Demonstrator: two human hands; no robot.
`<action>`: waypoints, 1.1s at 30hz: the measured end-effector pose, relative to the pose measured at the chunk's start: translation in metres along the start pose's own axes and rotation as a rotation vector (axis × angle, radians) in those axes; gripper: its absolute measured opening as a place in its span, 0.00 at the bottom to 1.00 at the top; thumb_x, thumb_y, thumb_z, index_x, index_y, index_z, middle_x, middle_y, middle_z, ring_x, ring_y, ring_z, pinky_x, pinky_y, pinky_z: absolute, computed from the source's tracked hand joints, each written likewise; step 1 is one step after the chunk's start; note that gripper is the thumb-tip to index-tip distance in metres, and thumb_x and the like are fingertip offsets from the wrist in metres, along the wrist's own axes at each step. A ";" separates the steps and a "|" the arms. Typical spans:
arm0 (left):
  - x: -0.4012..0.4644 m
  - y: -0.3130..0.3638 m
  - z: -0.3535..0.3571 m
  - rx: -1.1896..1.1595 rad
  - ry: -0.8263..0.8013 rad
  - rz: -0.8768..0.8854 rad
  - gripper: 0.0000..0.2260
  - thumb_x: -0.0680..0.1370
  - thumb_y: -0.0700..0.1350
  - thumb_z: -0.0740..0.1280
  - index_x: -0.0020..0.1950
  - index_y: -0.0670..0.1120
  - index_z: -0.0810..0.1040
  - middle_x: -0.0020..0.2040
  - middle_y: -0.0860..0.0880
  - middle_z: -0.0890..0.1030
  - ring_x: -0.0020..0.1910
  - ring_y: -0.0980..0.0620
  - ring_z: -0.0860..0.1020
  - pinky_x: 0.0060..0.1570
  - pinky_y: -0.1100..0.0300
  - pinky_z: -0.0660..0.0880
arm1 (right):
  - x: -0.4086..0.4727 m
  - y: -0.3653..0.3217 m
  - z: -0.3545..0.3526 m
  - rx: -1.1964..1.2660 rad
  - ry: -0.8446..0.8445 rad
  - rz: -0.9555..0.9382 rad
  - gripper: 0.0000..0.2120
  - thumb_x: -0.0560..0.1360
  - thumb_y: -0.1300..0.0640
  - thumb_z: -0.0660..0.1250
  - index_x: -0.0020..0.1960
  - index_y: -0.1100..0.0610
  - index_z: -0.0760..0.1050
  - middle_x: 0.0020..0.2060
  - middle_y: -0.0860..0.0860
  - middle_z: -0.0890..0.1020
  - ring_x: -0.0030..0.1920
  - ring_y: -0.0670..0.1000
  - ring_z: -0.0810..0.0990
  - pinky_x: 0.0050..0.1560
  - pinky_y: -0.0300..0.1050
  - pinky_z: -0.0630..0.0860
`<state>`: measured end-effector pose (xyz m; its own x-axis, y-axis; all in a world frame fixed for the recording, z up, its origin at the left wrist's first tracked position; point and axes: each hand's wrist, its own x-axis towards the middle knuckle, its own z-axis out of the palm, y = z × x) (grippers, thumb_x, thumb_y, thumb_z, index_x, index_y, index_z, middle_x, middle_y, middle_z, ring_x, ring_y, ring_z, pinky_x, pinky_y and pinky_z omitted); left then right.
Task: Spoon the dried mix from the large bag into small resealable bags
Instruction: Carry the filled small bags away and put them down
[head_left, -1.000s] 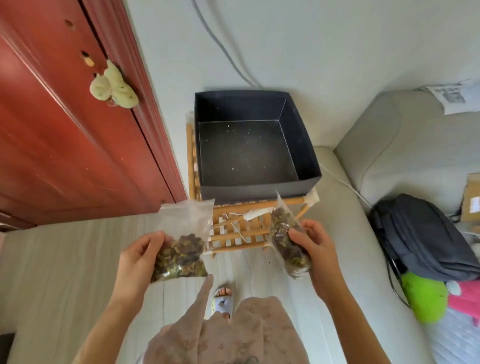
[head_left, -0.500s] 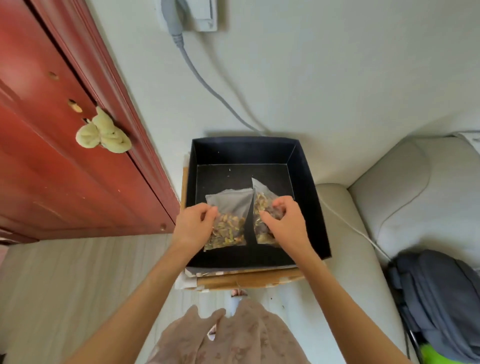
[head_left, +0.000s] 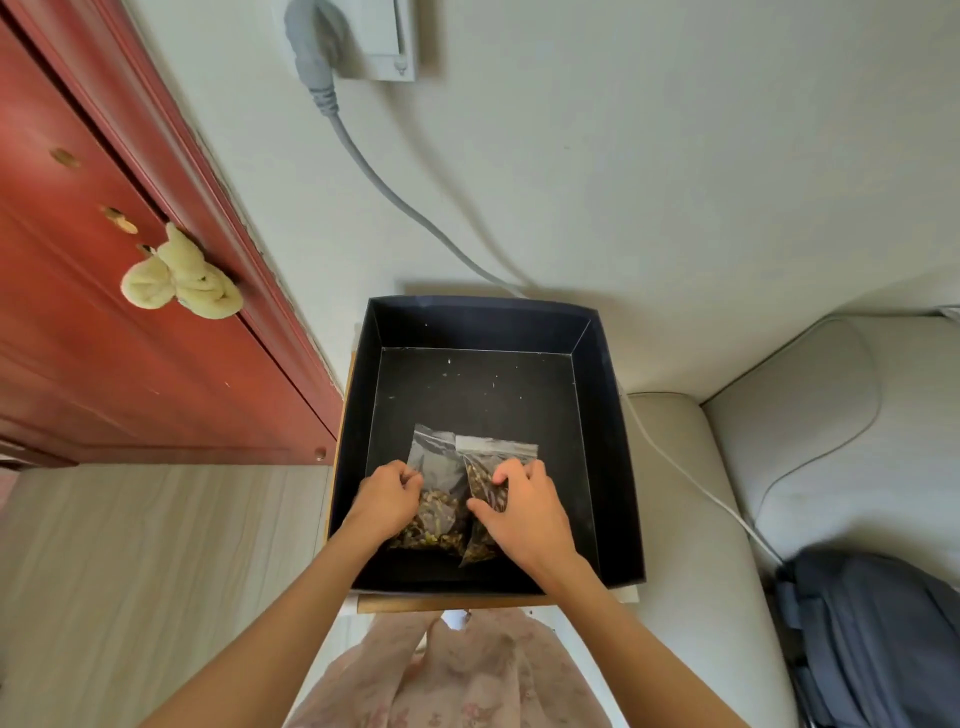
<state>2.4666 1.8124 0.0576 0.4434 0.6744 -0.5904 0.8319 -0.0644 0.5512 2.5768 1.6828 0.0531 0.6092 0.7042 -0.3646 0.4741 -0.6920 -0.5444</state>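
Two small clear resealable bags filled with brown and green dried mix lie side by side on the floor of a black open box (head_left: 610, 415). My left hand (head_left: 387, 501) grips the left bag (head_left: 434, 514) at its left edge. The right bag (head_left: 485, 491), with a white zip strip on top, is held by my right hand (head_left: 522, 512), whose fingers curl over it. Both bags sit in the near half of the box. No large bag or spoon is in view.
The box rests on a wooden rack (head_left: 447, 603) between a red door (head_left: 104, 338) on the left and a grey sofa (head_left: 779, 467) on the right. A grey cable (head_left: 395, 202) runs from a wall socket behind the box. A dark backpack (head_left: 878, 639) lies on the sofa.
Both hands have carried the filled bags from in front of the rack into the box and lowered them onto its floor. The camera has tilted up towards the wall.
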 end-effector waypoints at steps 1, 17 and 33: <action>0.000 0.000 0.000 -0.015 -0.002 -0.028 0.06 0.80 0.45 0.59 0.51 0.45 0.74 0.48 0.45 0.78 0.48 0.50 0.75 0.45 0.58 0.70 | 0.000 0.001 -0.001 0.000 -0.020 -0.005 0.15 0.74 0.44 0.67 0.55 0.48 0.67 0.58 0.50 0.68 0.57 0.50 0.70 0.50 0.40 0.70; -0.102 -0.025 -0.063 -0.631 0.331 0.200 0.10 0.80 0.41 0.58 0.47 0.50 0.78 0.40 0.51 0.83 0.40 0.57 0.81 0.43 0.68 0.77 | 0.007 -0.048 -0.038 0.442 -0.167 -0.033 0.07 0.79 0.54 0.63 0.51 0.54 0.78 0.38 0.48 0.82 0.39 0.47 0.81 0.43 0.42 0.78; -0.286 -0.162 0.074 -1.080 1.295 -0.499 0.11 0.80 0.39 0.59 0.45 0.41 0.79 0.36 0.43 0.82 0.36 0.47 0.81 0.36 0.62 0.76 | -0.044 -0.144 0.022 0.427 -0.731 -0.489 0.11 0.81 0.57 0.59 0.46 0.58 0.78 0.34 0.51 0.83 0.36 0.48 0.82 0.37 0.39 0.78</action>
<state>2.2293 1.5753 0.0937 -0.7350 0.6085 -0.2991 -0.0186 0.4228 0.9060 2.4680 1.7548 0.1305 -0.2059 0.9227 -0.3258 0.2123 -0.2829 -0.9354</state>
